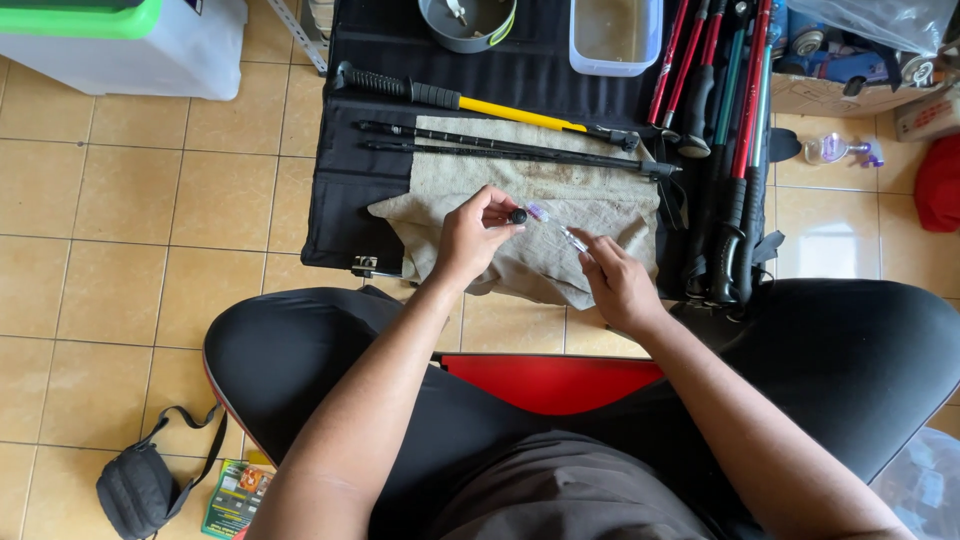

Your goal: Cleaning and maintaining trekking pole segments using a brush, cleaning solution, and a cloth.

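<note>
My left hand (472, 237) pinches a small round black part (519, 216) over a stained beige cloth (585, 195). My right hand (617, 283) holds a thin clear brush-like tool (572, 238) whose purple-tinted tip points at the black part. Both hands hover over the cloth's near edge. Two thin black pole sections (500, 148) lie across the cloth's far edge. Beyond them lies a pole with a black grip and yellow shaft (470, 102).
The cloth lies on a black mat (350, 190) on a tiled floor. Several red, teal and black poles (735, 130) lie at the right. A round grey tub (465, 25) and a clear box (615, 35) stand at the back. A black pouch (140, 485) lies near left.
</note>
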